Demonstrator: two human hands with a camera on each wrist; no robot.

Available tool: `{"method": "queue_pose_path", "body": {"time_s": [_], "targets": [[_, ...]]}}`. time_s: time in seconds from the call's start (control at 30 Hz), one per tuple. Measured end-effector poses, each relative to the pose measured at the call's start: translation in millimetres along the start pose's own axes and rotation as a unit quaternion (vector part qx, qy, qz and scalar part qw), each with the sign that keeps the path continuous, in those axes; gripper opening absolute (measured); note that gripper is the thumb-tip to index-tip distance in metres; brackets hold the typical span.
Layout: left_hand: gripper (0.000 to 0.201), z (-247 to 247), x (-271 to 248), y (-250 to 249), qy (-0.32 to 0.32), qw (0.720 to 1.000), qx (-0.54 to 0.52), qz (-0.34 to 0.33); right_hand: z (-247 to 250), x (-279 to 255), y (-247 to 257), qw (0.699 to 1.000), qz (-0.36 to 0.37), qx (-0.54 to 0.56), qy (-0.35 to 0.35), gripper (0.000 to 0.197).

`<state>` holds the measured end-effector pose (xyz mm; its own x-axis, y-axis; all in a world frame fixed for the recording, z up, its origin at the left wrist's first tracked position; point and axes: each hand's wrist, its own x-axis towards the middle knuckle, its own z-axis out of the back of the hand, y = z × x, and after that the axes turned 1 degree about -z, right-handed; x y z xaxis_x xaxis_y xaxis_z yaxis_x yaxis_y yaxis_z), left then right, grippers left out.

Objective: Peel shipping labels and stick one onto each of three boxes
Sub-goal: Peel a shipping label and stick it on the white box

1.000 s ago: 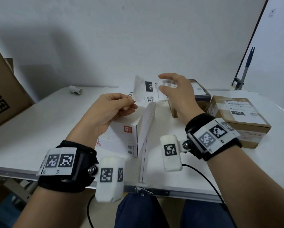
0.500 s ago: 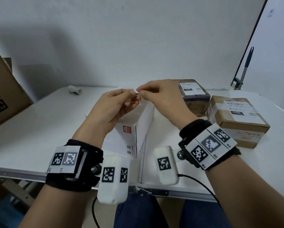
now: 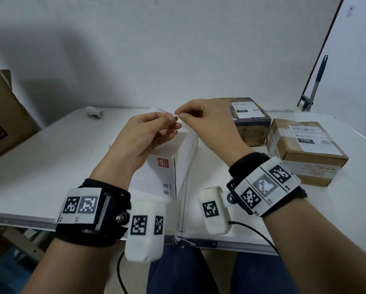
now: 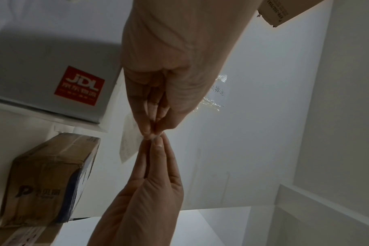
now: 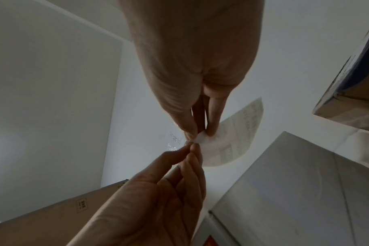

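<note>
A white shipping label sheet [image 3: 159, 109] hangs in the air above the white JDL box [image 3: 167, 166], seen nearly edge-on in the head view. My left hand [image 3: 175, 122] and right hand [image 3: 178, 113] both pinch one corner of it, fingertips almost touching. In the left wrist view the sheet [image 4: 128, 141] hangs left of the pinch, between my left hand [image 4: 152, 134] above and my right hand [image 4: 156, 145] below. The right wrist view shows its printed, curled face [image 5: 232, 138]. Two brown boxes, one blue-taped [image 3: 252, 128] and one plain [image 3: 305, 158], each carry a label on top.
The white folding table [image 3: 50, 166] has a seam down its middle under the white box. A large cardboard carton [image 3: 1, 115] leans at the left edge. A short grey pipe piece [image 3: 95, 112] lies at the back. A blue-handled pole [image 3: 318, 81] stands against the wall on the right.
A second ago my right hand held the sheet upright with its print facing me. The sheet has since tipped edge-on, and both hands have closed together on its corner.
</note>
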<state>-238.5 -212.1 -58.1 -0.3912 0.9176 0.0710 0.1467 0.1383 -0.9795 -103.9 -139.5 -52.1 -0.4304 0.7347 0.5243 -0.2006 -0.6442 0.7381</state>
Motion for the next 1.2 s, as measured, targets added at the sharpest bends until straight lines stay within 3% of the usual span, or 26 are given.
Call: {"method": "queue_pose_path", "body": {"time_s": [1.2], "targets": [[0.009,1.8,-2.8,-1.9,0.014,1.0,0.01,0.006,0.5,-1.2,0.0,0.995,0.075,-0.06,0.006,0.011]]}}
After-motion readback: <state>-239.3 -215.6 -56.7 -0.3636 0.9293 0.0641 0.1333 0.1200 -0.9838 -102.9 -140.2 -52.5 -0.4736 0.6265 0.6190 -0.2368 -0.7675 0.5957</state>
